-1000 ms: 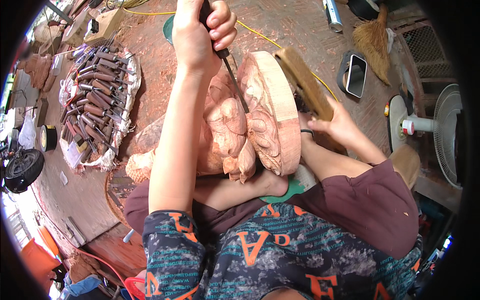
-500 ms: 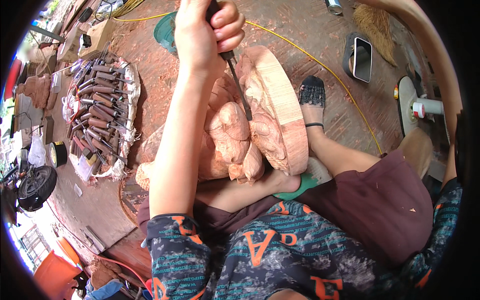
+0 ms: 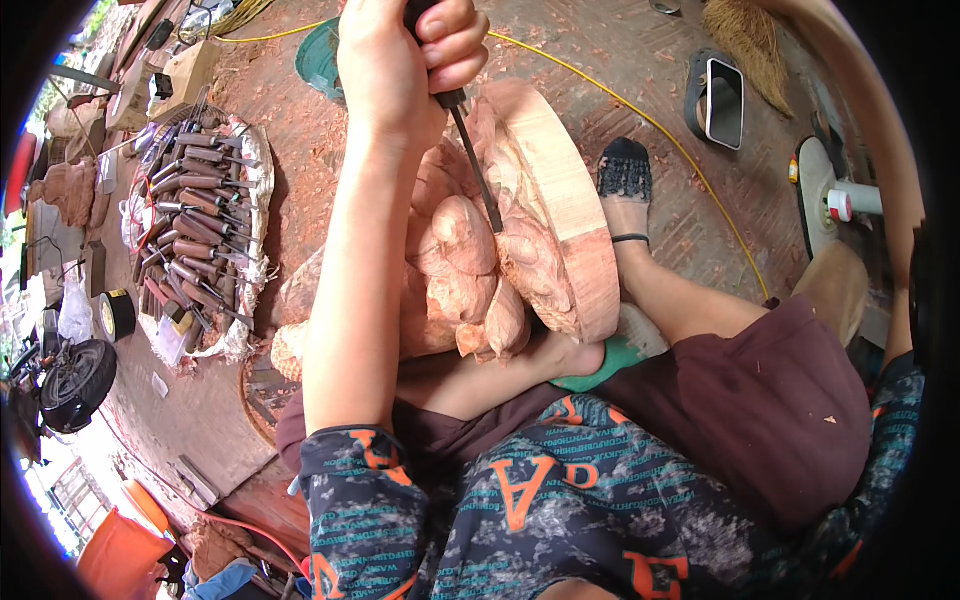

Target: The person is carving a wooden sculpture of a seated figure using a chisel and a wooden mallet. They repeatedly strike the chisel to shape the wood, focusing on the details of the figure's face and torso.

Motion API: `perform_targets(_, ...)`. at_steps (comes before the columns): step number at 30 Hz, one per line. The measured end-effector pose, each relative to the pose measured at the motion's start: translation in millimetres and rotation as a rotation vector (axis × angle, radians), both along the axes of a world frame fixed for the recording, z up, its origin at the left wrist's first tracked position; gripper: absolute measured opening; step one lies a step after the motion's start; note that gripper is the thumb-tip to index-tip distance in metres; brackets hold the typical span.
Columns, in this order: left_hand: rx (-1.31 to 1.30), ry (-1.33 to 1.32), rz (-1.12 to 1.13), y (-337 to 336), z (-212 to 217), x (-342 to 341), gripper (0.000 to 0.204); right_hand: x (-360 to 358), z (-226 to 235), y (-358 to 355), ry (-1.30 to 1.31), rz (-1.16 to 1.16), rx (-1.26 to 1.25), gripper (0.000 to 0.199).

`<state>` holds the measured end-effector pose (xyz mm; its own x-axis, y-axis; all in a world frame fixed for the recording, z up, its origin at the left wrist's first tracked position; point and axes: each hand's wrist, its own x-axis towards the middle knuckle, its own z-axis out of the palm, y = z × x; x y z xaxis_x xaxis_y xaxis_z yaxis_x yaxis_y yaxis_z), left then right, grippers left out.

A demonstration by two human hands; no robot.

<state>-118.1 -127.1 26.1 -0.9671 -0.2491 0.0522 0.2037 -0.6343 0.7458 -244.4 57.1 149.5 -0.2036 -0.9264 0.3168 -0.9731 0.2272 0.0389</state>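
My left hand (image 3: 415, 65) is wrapped round the dark handle of a chisel (image 3: 475, 165) with a long, thin metal shaft. The chisel slants down, its tip against a groove in a reddish wood carving (image 3: 465, 240). Rounded, fruit-like shapes cover the carving, and a thick, smooth-sided base (image 3: 570, 190) forms its right side. It rests on its side against my folded leg. My right forearm (image 3: 865, 70) curves up along the right rim; its hand lies beyond the upper edge, out of sight.
Several wooden-handled carving tools (image 3: 200, 215) lie on a pale sack at the left. A yellow cable (image 3: 640, 115) crosses the chip-strewn floor. Farther right are a phone (image 3: 724, 105), a straw broom (image 3: 745, 50) and my outstretched foot (image 3: 625, 190). A green bowl (image 3: 320, 65) sits behind my left hand.
The view has shifted slightly, so the surroundings sit a little differently. My left hand keeps its grip, and the chisel tip stays at about the same spot on the carving.
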Motion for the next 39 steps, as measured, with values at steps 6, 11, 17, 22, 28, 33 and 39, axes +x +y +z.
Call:
perform_targets(6,-0.055,-0.081,0.072,-5.2,2.6,19.0,0.027,5.2,1.0,-13.3,-0.202,-0.105,0.174,0.06)
perform_targets(11,0.034,0.016,-0.124,-8.4,1.1,6.1,0.033,-9.8,12.9,-3.6,-0.782,-0.351,-0.017,0.033)
perform_targets(17,0.086,0.023,0.021,-9.2,-3.6,13.6,0.04,1.6,1.3,-4.2,-0.981,-0.373,-0.123,0.025)
perform_targets(22,0.003,0.276,0.054,-14.1,16.5,11.5,0.04,4.0,5.5,2.0,-0.925,-0.222,-0.096,0.023)
perform_targets(28,-0.071,0.092,-0.014,-12.8,6.9,8.2,0.038,4.1,3.5,-7.0,-0.902,-0.316,-0.09,0.022)
perform_targets(33,-0.054,0.077,0.016,-7.8,-1.6,5.2,0.033,18.5,14.5,-7.8,-0.624,-0.286,0.031,0.044)
perform_targets(39,-0.083,0.009,0.092,-1.0,-0.3,8.3,0.032,11.2,11.8,-8.0,-0.615,-0.354,0.017,0.041)
